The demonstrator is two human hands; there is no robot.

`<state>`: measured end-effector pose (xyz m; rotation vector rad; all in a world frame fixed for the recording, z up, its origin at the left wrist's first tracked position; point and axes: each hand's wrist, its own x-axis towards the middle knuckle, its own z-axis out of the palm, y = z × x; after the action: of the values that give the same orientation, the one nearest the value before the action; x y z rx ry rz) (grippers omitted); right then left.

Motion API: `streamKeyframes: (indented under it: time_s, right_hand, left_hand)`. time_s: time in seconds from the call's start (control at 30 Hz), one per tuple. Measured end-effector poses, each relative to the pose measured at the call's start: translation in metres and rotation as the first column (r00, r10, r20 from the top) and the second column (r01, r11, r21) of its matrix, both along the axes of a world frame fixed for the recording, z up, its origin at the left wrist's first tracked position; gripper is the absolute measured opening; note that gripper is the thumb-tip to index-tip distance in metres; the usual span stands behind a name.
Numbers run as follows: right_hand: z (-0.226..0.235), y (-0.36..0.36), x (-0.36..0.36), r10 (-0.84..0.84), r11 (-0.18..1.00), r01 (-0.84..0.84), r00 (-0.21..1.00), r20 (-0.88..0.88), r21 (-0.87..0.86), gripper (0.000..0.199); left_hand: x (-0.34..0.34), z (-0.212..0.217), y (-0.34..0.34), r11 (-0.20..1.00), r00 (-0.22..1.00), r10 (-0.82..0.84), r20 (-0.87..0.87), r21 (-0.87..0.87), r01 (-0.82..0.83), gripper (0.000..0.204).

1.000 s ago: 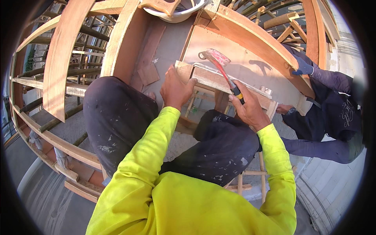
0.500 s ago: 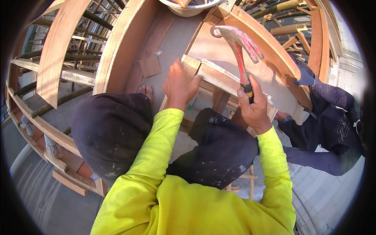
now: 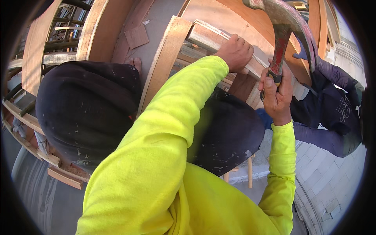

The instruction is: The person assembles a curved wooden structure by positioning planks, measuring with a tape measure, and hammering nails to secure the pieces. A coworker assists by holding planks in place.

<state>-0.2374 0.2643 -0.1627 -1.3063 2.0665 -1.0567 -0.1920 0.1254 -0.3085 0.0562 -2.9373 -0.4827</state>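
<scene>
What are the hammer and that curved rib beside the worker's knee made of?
The hammer head looks like dull grey metal, worn; its shaft is red, perhaps painted or fibreglass, with a dark grip in the right hand. The curved rib looks like bare wood: tan, with visible grain.

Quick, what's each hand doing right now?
Left hand: closed, gripping the pale wooden batten on the curved frame.
Right hand: closed around the red-handled hammer, raised high.

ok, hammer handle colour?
Red shaft, worn, with a black grip, on the hammer in the right hand; head view.
</scene>
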Motion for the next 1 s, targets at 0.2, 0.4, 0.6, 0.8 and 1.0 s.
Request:
streamKeyframes:
  time_s: [0.2, 0.4, 0.6, 0.8, 1.0]
  right_hand:
    - [-0.046, -0.016, -0.022, 0.284, 0.923, -0.180, 0.915, -0.287, 0.340, 0.040]
    - [-0.013, -0.041, 0.013, 0.033, 0.923, 0.056, 0.974, 0.223, -0.381, 0.030]
    - [-0.051, -0.016, -0.035, 0.292, 0.938, -0.224, 0.921, -0.256, 0.264, 0.034]
    - [-0.014, -0.026, -0.010, 0.008, 1.000, -0.008, 1.000, -0.013, -0.020, 0.028]
    - [0.013, -0.014, 0.010, -0.059, 0.876, 0.177, 0.963, 0.264, -0.449, 0.031]
  left_hand:
    - [-0.010, -0.036, 0.009, 0.998, 0.940, 0.030, -0.339, -0.034, -0.044, 0.029]
    - [-0.004, -0.036, 0.010, 0.991, 0.928, 0.071, -0.366, -0.079, -0.107, 0.057]
    - [-0.008, -0.041, 0.006, 0.995, 0.909, 0.041, -0.415, -0.071, -0.077, 0.023]
    - [-0.005, -0.025, 0.006, 0.993, 0.973, -0.004, -0.229, -0.113, -0.023, 0.057]
    - [-0.002, -0.020, 0.003, 0.987, 0.976, 0.031, -0.217, -0.146, -0.064, 0.064]
